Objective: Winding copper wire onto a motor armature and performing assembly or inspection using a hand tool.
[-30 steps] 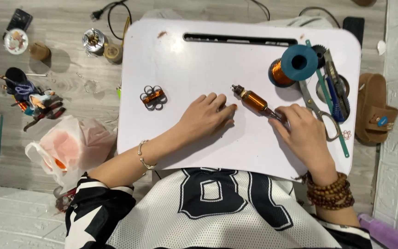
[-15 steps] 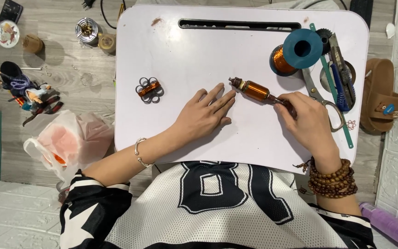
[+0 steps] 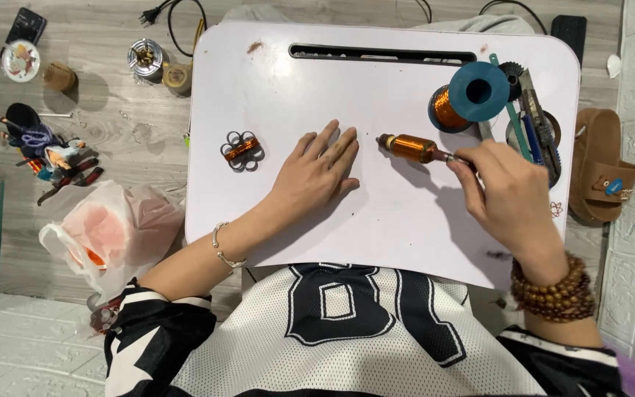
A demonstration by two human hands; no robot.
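Observation:
My right hand [image 3: 512, 195] grips the shaft end of a copper-wound motor armature [image 3: 411, 147], holding it just above the white lap table [image 3: 398, 81]. My left hand [image 3: 317, 173] lies flat on the table with fingers spread, just left of the armature and not touching it. A small copper-wound coil with wire loops [image 3: 242, 151] rests on the table further left. A blue spool of copper wire [image 3: 468, 95] stands at the table's right back.
Scissors, a knife and pens [image 3: 534, 129] lie at the table's right edge. On the wooden floor to the left are a plastic bag [image 3: 112, 231], pliers and small tools [image 3: 45, 151], a metal motor part [image 3: 145, 56] and a cable. A brown slipper [image 3: 603, 169] lies right.
My left hand has opened out and flattened on the table, drawing slightly away from the armature. The right hand still holds the armature in about the same spot. The view has shifted a little.

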